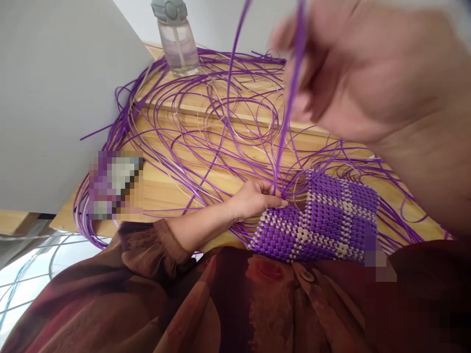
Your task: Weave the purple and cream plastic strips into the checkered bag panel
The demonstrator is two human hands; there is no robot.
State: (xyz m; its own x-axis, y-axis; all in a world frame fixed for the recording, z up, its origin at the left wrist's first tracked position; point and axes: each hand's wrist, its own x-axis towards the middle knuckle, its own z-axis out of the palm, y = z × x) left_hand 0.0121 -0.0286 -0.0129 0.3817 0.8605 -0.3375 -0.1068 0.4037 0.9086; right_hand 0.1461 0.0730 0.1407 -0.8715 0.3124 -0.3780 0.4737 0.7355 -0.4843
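Note:
A purple and cream woven piece [327,215] with a check pattern lies at the table's near edge, against my clothing. My left hand [259,198] is closed at its upper left edge, thumb and fingers pinching purple plastic strands where they leave the weave. Raised close to the camera, my right hand [342,73] is blurred, its fingers curled around a long purple strand [285,130]. That strand runs taut from the weave near my left fingertips up past the top of the view. A second strand [230,73] rises in a loose curve to its left.
Long loose purple and cream strands [176,113] spread in loops over the wooden table [158,184]. A clear bottle with a grey lid [178,44] stands at the back. At the left lies a pixelated object [117,181], beside a grey panel [66,98].

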